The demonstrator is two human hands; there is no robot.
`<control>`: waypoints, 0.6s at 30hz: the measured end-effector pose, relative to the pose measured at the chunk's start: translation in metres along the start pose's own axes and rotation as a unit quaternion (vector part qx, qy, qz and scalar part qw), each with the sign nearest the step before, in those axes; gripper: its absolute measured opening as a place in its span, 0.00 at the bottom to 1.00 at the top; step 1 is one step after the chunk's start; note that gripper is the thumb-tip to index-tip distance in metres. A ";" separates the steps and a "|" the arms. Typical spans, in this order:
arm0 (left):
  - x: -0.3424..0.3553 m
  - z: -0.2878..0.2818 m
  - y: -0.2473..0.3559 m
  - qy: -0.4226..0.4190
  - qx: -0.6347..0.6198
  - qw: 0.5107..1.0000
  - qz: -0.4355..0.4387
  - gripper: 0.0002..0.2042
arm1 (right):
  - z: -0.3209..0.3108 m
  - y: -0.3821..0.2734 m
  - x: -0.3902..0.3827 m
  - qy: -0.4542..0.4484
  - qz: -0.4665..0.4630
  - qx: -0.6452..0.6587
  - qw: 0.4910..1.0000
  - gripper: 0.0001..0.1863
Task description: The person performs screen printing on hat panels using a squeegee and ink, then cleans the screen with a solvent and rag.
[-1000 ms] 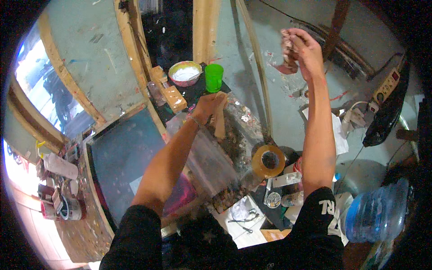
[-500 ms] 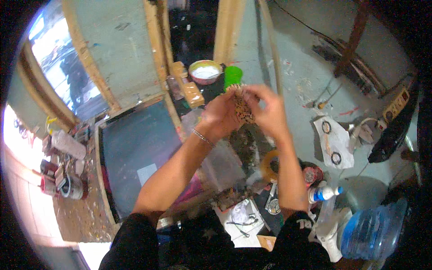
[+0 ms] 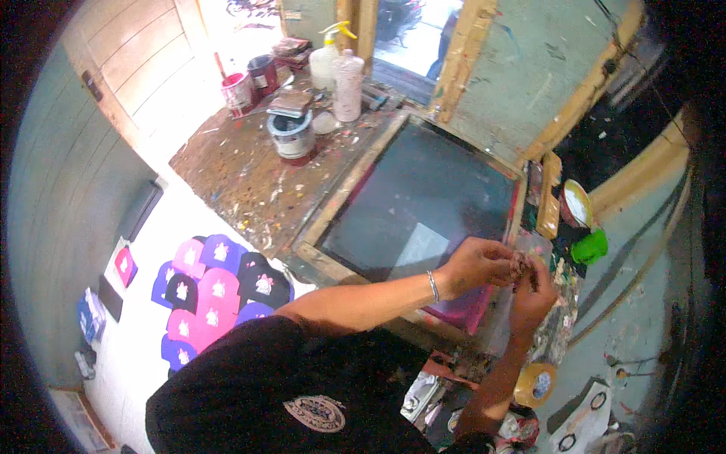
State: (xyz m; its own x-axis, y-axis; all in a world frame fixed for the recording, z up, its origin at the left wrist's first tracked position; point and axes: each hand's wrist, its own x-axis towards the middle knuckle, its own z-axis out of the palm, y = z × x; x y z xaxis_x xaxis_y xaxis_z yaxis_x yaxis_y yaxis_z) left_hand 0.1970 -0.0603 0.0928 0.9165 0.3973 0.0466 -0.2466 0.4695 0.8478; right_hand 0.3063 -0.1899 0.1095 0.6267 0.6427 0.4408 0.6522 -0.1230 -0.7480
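Note:
Both hands meet over the right-hand corner of a framed printing screen (image 3: 423, 189) on the table. My left hand (image 3: 478, 265), with a chain bracelet on its wrist, has its fingers pinched on a small crumpled spotted cloth (image 3: 522, 265). Close beside it, my right hand (image 3: 535, 299) grips the same cloth with bent fingers. Most of the cloth is hidden by the fingers and blurred. Below the hands lies the screen's wooden frame, and a pale rectangle (image 3: 425, 244) shows on its dark mesh.
Paint tubs (image 3: 291, 136), a spray bottle (image 3: 325, 64) and a pale bottle (image 3: 348, 87) stand on the stained table (image 3: 227, 163). Pink, purple and black printed pieces (image 3: 215, 291) lie at left. A white-filled bowl (image 3: 576, 204), green cup (image 3: 590, 246) and tape roll (image 3: 535, 384) are at right.
My view has swung left, bringing the table and the printed pieces into sight. The spotted cloth, more spread out before, now looks bunched between my fingers.

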 end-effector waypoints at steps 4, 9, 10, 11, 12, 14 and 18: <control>-0.004 -0.051 -0.002 0.135 -0.080 0.988 0.002 0.11 | 0.072 -0.026 -0.006 -0.022 -0.029 0.000 0.999 0.18; -0.011 -0.150 0.063 0.059 0.237 0.970 0.008 0.12 | 0.103 -0.040 0.015 -0.037 0.138 0.139 0.980 0.14; 0.004 -0.174 0.089 0.082 0.386 0.914 0.091 0.12 | 0.104 -0.038 0.018 -0.031 0.140 0.132 0.981 0.14; 0.032 -0.213 0.096 0.223 0.400 0.859 0.227 0.13 | 0.109 -0.037 0.021 -0.031 0.161 0.167 0.972 0.13; 0.048 -0.224 0.127 0.352 0.428 0.824 0.117 0.19 | 0.105 -0.032 0.022 -0.024 0.186 0.197 0.962 0.12; 0.118 -0.321 0.128 0.431 0.477 0.723 0.251 0.57 | 0.111 -0.009 0.018 -0.015 0.192 0.235 0.953 0.12; 0.165 -0.434 0.140 0.684 0.473 0.552 0.064 0.74 | 0.112 -0.003 0.007 0.030 0.194 0.265 0.944 0.13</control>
State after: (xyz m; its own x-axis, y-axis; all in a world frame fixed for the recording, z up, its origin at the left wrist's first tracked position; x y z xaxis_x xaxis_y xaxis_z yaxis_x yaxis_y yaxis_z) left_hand 0.1771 0.4133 -0.0107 -0.3444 0.9066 0.2439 0.5860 0.0047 0.8103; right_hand 0.2612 -0.1001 0.0596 0.8080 0.5808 0.0986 0.0743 0.0655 -0.9951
